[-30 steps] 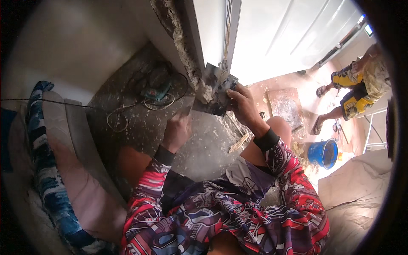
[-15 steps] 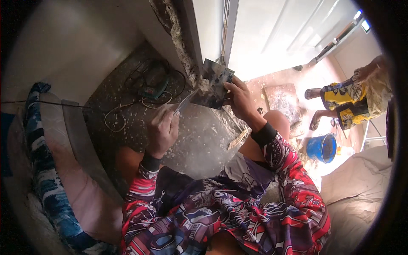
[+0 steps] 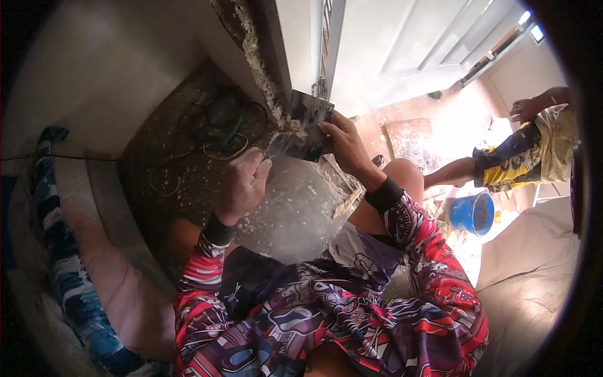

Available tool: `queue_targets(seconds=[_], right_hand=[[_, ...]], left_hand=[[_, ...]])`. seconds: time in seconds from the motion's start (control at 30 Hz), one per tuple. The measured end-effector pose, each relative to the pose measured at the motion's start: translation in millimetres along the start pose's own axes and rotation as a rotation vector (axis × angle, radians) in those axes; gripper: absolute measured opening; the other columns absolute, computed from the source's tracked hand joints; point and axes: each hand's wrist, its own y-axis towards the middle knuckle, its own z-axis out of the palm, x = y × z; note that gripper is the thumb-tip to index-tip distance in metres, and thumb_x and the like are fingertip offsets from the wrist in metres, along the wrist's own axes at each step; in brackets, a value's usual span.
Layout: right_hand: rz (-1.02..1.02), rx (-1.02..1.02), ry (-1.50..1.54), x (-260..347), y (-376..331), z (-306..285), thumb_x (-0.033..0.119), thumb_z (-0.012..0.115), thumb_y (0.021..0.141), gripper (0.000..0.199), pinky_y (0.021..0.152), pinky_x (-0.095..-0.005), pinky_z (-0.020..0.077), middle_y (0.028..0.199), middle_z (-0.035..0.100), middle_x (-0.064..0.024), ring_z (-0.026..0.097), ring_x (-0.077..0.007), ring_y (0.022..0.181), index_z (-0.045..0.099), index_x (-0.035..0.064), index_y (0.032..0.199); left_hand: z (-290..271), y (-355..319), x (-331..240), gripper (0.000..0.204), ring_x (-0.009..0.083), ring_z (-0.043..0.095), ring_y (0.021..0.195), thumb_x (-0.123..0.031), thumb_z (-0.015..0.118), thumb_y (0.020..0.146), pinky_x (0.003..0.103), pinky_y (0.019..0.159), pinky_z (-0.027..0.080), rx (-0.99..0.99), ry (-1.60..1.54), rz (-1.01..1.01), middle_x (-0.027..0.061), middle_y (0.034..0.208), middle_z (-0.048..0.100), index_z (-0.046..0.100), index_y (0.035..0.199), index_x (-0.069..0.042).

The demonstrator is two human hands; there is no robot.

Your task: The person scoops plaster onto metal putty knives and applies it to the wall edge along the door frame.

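Note:
My right hand [image 3: 352,147] grips a dark, flat rectangular plate [image 3: 312,108] by its right edge, thumb on top. A lump of pale mortar [image 3: 295,131] lies on the plate, close to the rough lower end of the door-frame edge [image 3: 267,88]. My left hand [image 3: 245,183] is closed round a thin-bladed scraper [image 3: 276,146], whose handle is hidden in the fist. Its blade reaches the plate's left side, by the mortar.
A white panelled door [image 3: 396,56] stands beyond the frame. On the dusty floor lie a green corded power tool [image 3: 223,133] and a flat board [image 3: 411,139]. At right are a blue bucket [image 3: 471,213] and another person in yellow-patterned shorts [image 3: 512,157].
The scraper blade has turned lower and flatter against the plate's left side. Both hands have shifted slightly left in view. The other person has stepped, one leg now reaching toward my knee.

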Motion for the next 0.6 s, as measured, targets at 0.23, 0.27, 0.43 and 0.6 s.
queue_targets(seconds=[0.23,0.27,0.43,0.6], right_hand=[[0.033,-0.11,-0.047,-13.7,-28.1,-4.0,0.013,0.047,0.098,0.031,0.071,-0.031,0.0581,0.109,0.061,-0.01,0.064,-0.0157,0.086,0.053,-0.0015,0.125],[0.155,-0.192,0.106,-37.6,-43.1,-15.8,0.016,0.047,0.098,0.034,0.068,-0.0316,0.0593,0.112,0.06,-0.0113,0.066,-0.0176,0.083,0.051,-0.0006,0.127],[0.224,-0.276,0.264,-56.4,-98.5,-21.3,0.01,0.042,0.098,0.037,0.07,-0.0384,0.0633,0.116,0.062,-0.0135,0.07,-0.0256,0.091,0.048,0.0008,0.133],[0.24,-0.303,0.281,-67.1,-114.6,-25.9,0.009,0.042,0.097,0.037,0.07,-0.0395,0.0632,0.116,0.063,-0.0129,0.07,-0.0255,0.092,0.048,0.0013,0.133]], left_hand=[[63.2,-58.3,34.9,0.021,0.023,0.065,0.085,-0.013,0.061,0.092,0.035,0.076,0.05,-0.021,-0.76,-0.571,0.0103,0.101,0.066,0.063,0.11,-0.002],[69.9,-70.4,30.0,0.027,0.0176,0.065,0.095,-0.014,0.059,0.094,0.032,0.085,0.052,-0.111,-1.042,-0.776,0.0052,0.111,0.067,0.063,0.119,-0.003],[16.9,-37.7,-31.7,0.029,0.0205,0.066,0.094,-0.014,0.057,0.095,0.042,0.069,0.061,0.004,-1.479,-0.862,0.0087,0.11,0.065,0.058,0.121,-0.001],[9.8,13.9,-25.6,0.02,0.0166,0.065,0.067,-0.009,0.059,0.096,0.028,0.053,0.053,-0.394,-0.465,-0.183,0.0108,0.091,0.065,0.057,0.11,0.005]])
